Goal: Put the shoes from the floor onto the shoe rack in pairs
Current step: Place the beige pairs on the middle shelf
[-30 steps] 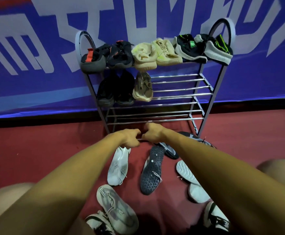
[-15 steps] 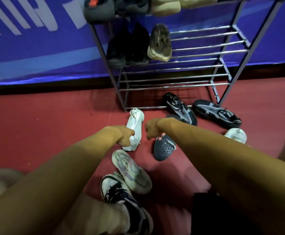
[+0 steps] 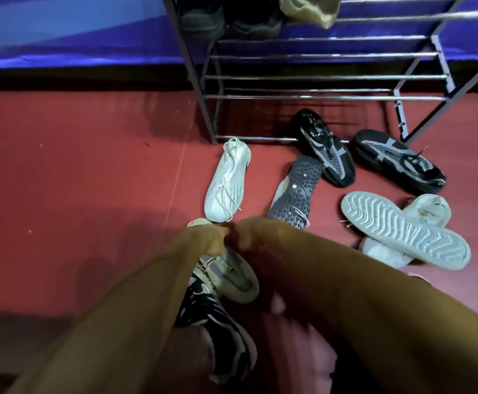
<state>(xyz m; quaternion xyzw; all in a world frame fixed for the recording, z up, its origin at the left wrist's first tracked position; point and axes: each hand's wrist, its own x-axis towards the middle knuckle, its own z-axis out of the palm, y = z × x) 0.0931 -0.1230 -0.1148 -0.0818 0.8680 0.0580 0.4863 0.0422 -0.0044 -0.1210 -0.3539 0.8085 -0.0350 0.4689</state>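
- White shoe (image 3: 226, 180) lay on the red floor (image 3: 75, 180) near the shoe rack (image 3: 317, 78).
- Left hand (image 3: 210, 240) and right hand (image 3: 256, 233) almost touched; too blurry to tell their grip.

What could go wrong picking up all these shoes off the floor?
Pairs could get mixed up: the upside-down shoe shows mostly its dark sole, so its partner is hard to spot. In the white pile, a sole-up shoe lies across another white shoe. Pulling the lower one out could tip the top one. The black shoe lies at the bottom bar of the rack and might catch on it.
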